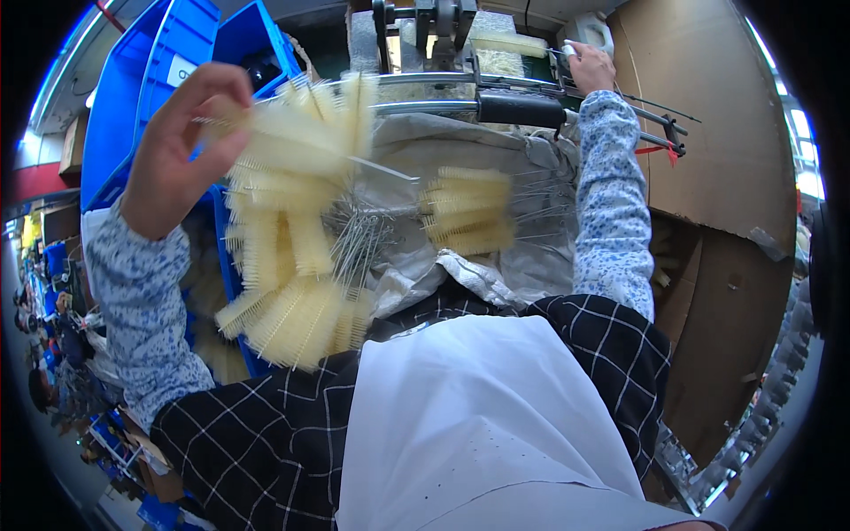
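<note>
A blurred cream brush (297, 137) is over a pile of brushes (297, 323), its bristled end pinched in the person's left hand (190, 146). The right hand (591, 68) is well apart, beside another brush (509, 42) at a metal machine (440, 22); whether it grips anything cannot be told.

Cool, soft light; fisheye-bent edges
Bright white panels (808, 183) glare at far right; polished steel rails (425, 107) glint; the bare left hand (173, 155) looks blurred.
</note>
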`<state>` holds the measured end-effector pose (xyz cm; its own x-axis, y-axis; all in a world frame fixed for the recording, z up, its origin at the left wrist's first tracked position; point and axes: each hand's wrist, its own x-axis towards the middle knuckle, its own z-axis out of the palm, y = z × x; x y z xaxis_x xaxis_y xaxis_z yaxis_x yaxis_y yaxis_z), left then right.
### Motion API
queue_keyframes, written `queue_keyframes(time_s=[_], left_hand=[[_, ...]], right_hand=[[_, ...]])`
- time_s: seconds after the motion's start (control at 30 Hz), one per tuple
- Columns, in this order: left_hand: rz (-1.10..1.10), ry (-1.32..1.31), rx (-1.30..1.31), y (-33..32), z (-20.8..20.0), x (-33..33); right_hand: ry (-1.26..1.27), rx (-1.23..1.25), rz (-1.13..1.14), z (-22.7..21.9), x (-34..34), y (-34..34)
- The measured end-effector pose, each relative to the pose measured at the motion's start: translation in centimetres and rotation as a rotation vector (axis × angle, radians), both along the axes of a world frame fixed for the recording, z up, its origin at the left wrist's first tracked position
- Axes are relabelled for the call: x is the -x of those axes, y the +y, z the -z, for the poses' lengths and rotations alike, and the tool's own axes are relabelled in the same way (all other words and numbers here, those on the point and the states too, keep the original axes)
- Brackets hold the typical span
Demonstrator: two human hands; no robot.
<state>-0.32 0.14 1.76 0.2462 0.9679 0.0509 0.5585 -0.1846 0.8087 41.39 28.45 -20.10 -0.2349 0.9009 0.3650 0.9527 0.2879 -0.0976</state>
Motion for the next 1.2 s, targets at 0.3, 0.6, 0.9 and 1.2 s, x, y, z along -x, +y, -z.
queue_keyframes(time_s=[0.3, 0.6, 0.9, 1.2], left_hand=[[0.139, -0.205, 0.125, 1.7, 2.5, -2.7], [0.149, -0.144, 0.019, 2.2, 5.9, -8.3], [0.216, 0.806, 0.222, -3.0, 6.4, 1.1], [-0.021, 0.252, 0.197, -3.3, 6.2, 1.9]], right_hand=[[0.533, 0.989, -0.345, -10.2, -4.2, -10.2], [1.214, 1.413, -0.769, -10.3, 12.9, -22.5], [-0.084, 0.054, -0.089, -3.4, 7.7, -9.0], [-0.123, 0.119, -0.089, -2.6, 8.1, -7.6]])
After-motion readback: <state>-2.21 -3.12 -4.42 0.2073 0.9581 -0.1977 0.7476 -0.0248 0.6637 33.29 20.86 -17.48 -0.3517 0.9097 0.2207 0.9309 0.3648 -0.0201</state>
